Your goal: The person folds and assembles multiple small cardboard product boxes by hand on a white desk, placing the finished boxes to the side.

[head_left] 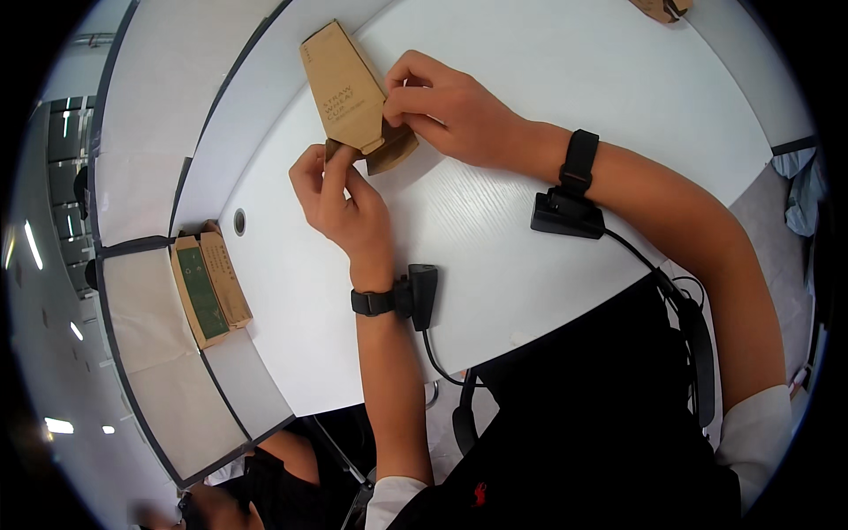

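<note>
A brown cardboard box (340, 88) with dark print lies on the white desk, tapering away from me. At its near end a flap (393, 152) sticks out, folded away from the body. My left hand (343, 199) is closed at the near left corner, pinching the cardboard there between thumb and fingers. Curled at the near right edge, my right hand (455, 110) grips the side of the opening with its fingertips. The inside of the box cannot be seen. Each wrist wears a black strap with a small cabled device.
Two brown boxes, one with a green panel (201, 291), stand by the left partition (146, 300). A round cable hole (239, 222) is in the desk (495, 230). Another brown cardboard piece (662, 9) lies at the far right. Another person's arm (291, 455) shows at the lower left.
</note>
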The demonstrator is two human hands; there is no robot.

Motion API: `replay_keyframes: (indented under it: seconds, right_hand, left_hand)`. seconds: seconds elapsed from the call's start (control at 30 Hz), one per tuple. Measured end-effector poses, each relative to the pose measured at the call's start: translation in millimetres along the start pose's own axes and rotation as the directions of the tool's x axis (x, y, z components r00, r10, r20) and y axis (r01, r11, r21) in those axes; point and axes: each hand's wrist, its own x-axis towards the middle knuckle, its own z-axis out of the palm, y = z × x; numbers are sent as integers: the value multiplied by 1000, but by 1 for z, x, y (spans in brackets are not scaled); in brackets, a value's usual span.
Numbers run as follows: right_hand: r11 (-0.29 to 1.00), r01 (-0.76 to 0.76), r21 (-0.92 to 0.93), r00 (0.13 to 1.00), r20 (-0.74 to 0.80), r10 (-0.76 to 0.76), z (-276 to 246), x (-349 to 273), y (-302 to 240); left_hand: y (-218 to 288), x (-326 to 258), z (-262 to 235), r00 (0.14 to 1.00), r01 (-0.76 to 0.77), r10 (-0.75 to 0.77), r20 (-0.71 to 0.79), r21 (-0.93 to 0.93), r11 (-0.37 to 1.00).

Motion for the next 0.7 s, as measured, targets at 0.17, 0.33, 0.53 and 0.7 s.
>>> replay_keyframes:
  seconds: [0.17, 0.33, 0.53, 0.7]
  right_hand:
    - [1000, -17, 13, 1000, -6, 17, 2, -1, 3]
    - [997, 44, 58, 998, 41, -47, -2, -3, -4]
    - [1000, 0, 13, 994, 108, -2, 0, 0, -3]
    - [997, 6, 79, 997, -71, 0, -1, 2, -9]
  left_hand:
    - [10, 5, -4, 968, 237, -216, 130, -180, 955]
    - [11, 9, -5, 975, 207, -187, 120, -190, 960]
    - [6, 2, 0, 989, 148, -147, 23, -105, 983]
    - [22, 0, 7, 972, 206, -229, -45, -292, 934]
